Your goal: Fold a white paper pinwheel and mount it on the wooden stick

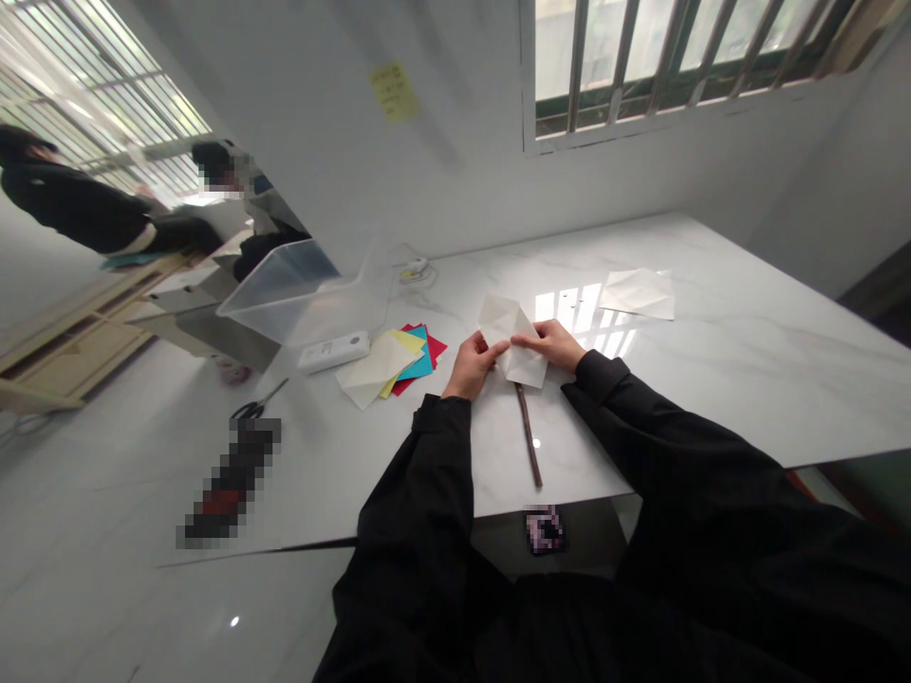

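A creased sheet of white paper (507,318) is held up between both hands above the table. My left hand (473,365) pinches its left edge with thumb and fingers. On the right side, my right hand (555,345) grips the same paper, its thumb lying across the front. A thin dark brown stick (528,436) lies on the table below the paper, pointing toward me; its upper end is hidden behind the sheet. To the left of my left hand lies a fanned pile of coloured paper (419,359) in white, yellow, blue and red.
Left of the pile are a white oblong device (334,352), scissors (257,404) and a blurred-out dark object (228,489). A clear plastic bin (285,294) stands behind. Another creased white sheet (639,293) lies at the right. Two people (85,204) sit at the far left.
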A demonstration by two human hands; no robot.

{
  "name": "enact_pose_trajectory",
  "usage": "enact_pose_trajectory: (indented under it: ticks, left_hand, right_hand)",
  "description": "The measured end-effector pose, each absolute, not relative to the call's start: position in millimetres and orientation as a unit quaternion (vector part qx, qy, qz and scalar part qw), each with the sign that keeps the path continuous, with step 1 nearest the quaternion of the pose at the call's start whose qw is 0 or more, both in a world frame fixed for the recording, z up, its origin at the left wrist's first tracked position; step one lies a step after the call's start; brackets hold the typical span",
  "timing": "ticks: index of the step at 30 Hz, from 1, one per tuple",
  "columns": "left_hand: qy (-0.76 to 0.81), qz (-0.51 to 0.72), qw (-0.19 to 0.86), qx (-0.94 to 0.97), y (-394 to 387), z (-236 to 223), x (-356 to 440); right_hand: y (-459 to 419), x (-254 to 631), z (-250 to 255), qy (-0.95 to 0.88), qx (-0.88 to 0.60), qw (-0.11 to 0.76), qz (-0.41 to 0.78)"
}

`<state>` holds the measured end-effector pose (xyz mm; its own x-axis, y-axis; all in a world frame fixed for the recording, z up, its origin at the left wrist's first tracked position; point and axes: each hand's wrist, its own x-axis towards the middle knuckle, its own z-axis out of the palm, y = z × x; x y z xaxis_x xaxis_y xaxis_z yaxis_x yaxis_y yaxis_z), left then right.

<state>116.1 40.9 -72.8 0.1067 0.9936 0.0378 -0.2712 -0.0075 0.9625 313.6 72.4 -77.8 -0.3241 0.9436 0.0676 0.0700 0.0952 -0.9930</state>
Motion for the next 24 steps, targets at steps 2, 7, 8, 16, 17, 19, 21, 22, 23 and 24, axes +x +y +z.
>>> enact_pose_trajectory:
  ticks: [2,7,8,16,17,19,21,22,23,24]
  left_hand:
    - [0.399,0.547,0.59,0.44,41.1,-70.9,116.2]
    - [0.422,0.56,0.584,0.409,41.9,-68.1,114.9]
    - [0.423,0.566,0.58,0.405,42.1,-68.2,114.5]
    - [0.418,0.622,0.551,0.367,46.1,-71.7,113.1]
    - [0.417,0.626,0.547,0.366,46.6,-72.1,113.3]
    - [0.422,0.63,0.538,0.368,47.2,-72.6,113.5]
    - [0.429,0.629,0.531,0.372,47.1,-72.6,113.6]
    - [0.432,0.624,0.532,0.375,46.8,-72.5,113.6]
    - [0.434,0.616,0.537,0.38,46.3,-72.3,113.6]
    - [0.436,0.604,0.543,0.387,45.7,-72.1,113.7]
  right_hand:
    - [72.0,313.1,-77.2,-0.611,-0.412,0.412,0.536]
    - [72.1,311.9,-78.3,-0.604,-0.413,0.414,0.541]
    - [72.3,311.8,-78.9,-0.605,-0.412,0.416,0.539]
    - [72.9,311.6,-80.2,-0.609,-0.405,0.425,0.533]
    - [72.6,311.4,-79.8,-0.61,-0.404,0.425,0.533]
    - [72.0,311.0,-78.7,-0.61,-0.404,0.424,0.533]
    - [71.5,310.6,-77.7,-0.608,-0.406,0.421,0.537]
    - [71.4,310.5,-77.5,-0.607,-0.406,0.42,0.538]
    - [71.4,310.5,-77.6,-0.606,-0.407,0.421,0.539]
    - [71.6,310.6,-77.9,-0.605,-0.407,0.422,0.539]
